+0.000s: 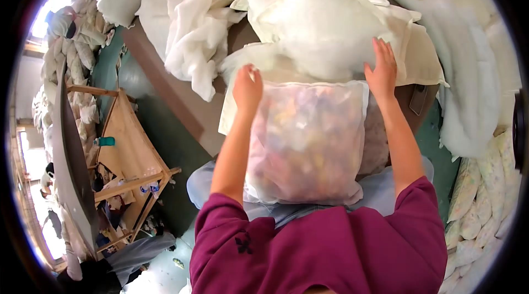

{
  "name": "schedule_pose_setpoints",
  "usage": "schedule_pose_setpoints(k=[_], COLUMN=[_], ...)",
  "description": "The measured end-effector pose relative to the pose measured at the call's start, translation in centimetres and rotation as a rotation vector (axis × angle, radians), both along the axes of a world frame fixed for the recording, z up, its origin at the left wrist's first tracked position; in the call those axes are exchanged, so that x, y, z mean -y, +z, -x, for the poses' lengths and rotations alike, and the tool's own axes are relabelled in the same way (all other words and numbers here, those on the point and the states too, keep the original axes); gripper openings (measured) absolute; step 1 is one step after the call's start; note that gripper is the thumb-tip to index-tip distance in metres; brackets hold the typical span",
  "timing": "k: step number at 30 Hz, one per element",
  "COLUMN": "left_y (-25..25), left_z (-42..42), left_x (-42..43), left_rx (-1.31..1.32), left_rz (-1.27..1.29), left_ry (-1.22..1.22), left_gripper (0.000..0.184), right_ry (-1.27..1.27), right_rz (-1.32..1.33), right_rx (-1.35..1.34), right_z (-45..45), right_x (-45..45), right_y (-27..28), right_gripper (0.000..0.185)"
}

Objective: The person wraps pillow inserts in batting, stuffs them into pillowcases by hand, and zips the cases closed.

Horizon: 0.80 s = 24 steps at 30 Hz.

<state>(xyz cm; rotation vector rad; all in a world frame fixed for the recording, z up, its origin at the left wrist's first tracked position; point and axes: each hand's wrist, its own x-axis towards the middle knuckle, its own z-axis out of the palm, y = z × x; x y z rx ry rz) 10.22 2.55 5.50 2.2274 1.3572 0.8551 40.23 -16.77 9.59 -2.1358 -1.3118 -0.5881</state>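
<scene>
A square pillow (306, 145) of thin white fabric, with multicoloured filling showing through, lies across my lap. Beside its upper left corner is my left hand (247, 89), its fingers curled in; whatever they may hold is too small to make out. My right hand (381, 72) is raised past the upper right corner, fingers stretched out and holding nothing. Just beyond both hands, a plump white pillow (325, 30) rests on other white covers. A flat cream cloth (227, 112) sticks out by my left wrist.
Crumpled white batting (193, 41) lies on a brown board (160, 82). A dark flat object (417, 99) is at the right edge. Stacked pillows (479, 200) and a thick white roll (468, 74) line the right side. To the left stands a wooden frame (129, 184).
</scene>
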Motion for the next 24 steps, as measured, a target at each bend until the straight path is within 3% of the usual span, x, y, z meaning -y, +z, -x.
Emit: schedule_pose_setpoints(k=[1, 4, 6, 7, 10, 11, 13, 14, 17, 19, 20, 21, 24], left_y=[-1.1, -5.6, -5.5, -5.9, -2.5, -3.2, 0.3, 3.1, 10.1, 10.8, 10.7, 10.6, 4.0], left_z=[-0.3, -0.5, -0.3, -0.3, -1.5, -0.7, 1.5, 2.8, 8.8, 14.0, 16.7, 18.3, 22.8], left_x=[-2.9, -9.2, -10.8, -11.0, -11.0, -11.3, -10.6, -9.3, -3.3, 0.0, 1.5, 4.1, 10.4], left_rx=[-0.027, -0.198, -0.491, -0.576, -0.639, -0.469, -0.204, -0.079, 0.022, -0.025, -0.1, -0.123, -0.066], left_rz=[0.034, -0.002, -0.031, -0.209, 0.11, -0.09, -0.238, -0.075, -0.086, -0.27, -0.246, -0.147, 0.096], left_ry=[0.009, -0.04, -0.209, -0.257, -0.258, -0.235, -0.286, -0.225, -0.166, -0.256, -0.303, -0.255, -0.238], left_gripper=[0.031, 0.037, 0.037, 0.027, 0.016, 0.016, 0.013, 0.012, 0.033, 0.034, 0.03, 0.025, 0.023], right_ry=[-0.022, -0.063, -0.033, -0.014, 0.003, 0.008, -0.004, -0.02, 0.034, 0.168, 0.244, 0.25, 0.232], right_rz=[0.026, 0.277, 0.216, 0.193, 0.096, 0.052, -0.057, -0.119, -0.068, -0.038, -0.027, 0.101, 0.513], right_rx=[0.093, -0.156, -0.214, -0.269, -0.356, -0.423, -0.504, -0.516, -0.394, -0.203, -0.075, -0.201, -0.649], right_z=[-0.7, -1.9, -2.5, -2.2, -0.9, -0.5, 0.4, 0.9, 2.7, 3.8, 4.5, 5.3, 9.0], right_x=[-0.5, 0.0, 1.2, 2.2, 5.1, 6.3, 8.7, 9.9, 15.2, 18.3, 19.6, 21.0, 23.5], right_y=[0.0, -1.0, -1.5, -1.5, 1.6, 3.2, 5.8, 6.7, 7.1, 5.7, 4.6, 3.2, -1.1], right_gripper=[0.064, 0.065, 0.05, 0.047, 0.025, 0.021, 0.014, 0.012, 0.012, 0.014, 0.015, 0.016, 0.016])
